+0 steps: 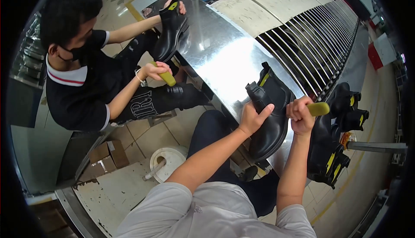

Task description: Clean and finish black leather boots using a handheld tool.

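A black ankle boot (269,130) with a yellow-green patch inside its opening rests at the metal table's near edge, toe toward me. My left hand (255,118) is closed around the boot's shaft, thumb across the upper. On the boot's other side, my right hand (300,115) grips a yellow-green rounded bar (318,109), one end of which sticks out to the right. The bar's other end is hidden by my fingers, close to the boot's side; whether it touches the leather I cannot tell.
A co-worker (71,61) at the left holds another black boot (169,37) and a similar bar (167,79). Several black boots (322,151) stand at the right. Beyond the metal table (220,43) runs a slatted conveyor (311,39). A white bucket (175,162) and carton (108,156) are lower left.
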The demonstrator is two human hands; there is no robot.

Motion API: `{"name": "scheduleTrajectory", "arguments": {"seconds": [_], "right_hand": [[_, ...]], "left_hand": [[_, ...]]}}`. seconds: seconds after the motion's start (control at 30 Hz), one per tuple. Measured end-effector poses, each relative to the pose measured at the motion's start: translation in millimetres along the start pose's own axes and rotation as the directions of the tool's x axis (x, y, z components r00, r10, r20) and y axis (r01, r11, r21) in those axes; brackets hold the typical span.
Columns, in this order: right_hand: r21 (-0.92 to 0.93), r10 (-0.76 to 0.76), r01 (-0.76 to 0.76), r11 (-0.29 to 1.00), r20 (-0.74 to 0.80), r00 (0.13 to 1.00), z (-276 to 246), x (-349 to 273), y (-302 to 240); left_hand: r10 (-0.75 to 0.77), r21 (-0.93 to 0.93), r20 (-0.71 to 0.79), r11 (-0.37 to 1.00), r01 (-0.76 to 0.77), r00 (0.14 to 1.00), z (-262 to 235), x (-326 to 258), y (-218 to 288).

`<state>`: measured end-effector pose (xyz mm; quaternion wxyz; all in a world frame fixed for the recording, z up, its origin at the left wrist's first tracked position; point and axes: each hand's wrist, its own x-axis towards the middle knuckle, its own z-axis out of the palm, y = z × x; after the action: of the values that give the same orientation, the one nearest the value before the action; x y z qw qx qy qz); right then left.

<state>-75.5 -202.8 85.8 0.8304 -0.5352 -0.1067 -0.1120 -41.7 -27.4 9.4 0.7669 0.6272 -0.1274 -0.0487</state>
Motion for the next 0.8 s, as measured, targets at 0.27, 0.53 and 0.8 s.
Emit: {"name": "scheduleTrajectory", "arguments": {"seconds": [0.27, 0.53, 0.8], "right_hand": [[0.096, -0.062, 0.067, 0.993, -0.048, 0.997, -3.5, 2.9, 19.3], [0.350, -0.100, 0.221, 0.910, -0.331, 0.938, -4.3, -36.9, 27.3], [0.207, 0.112, 0.031, 0.978, -0.643, 0.758, 6.8, -108.8, 27.5]], "left_hand": [[0.030, 0.045, 0.016, 0.999, -0.030, 0.999, -4.1, 13.6, 3.8], [0.039, -0.051, 0.056, 0.998, -0.036, 0.998, -3.2, 6.9, 3.2], [0.097, 0.015, 0.001, 0.995, -0.097, 0.995, 0.7, 6.1, 3.5]]}}
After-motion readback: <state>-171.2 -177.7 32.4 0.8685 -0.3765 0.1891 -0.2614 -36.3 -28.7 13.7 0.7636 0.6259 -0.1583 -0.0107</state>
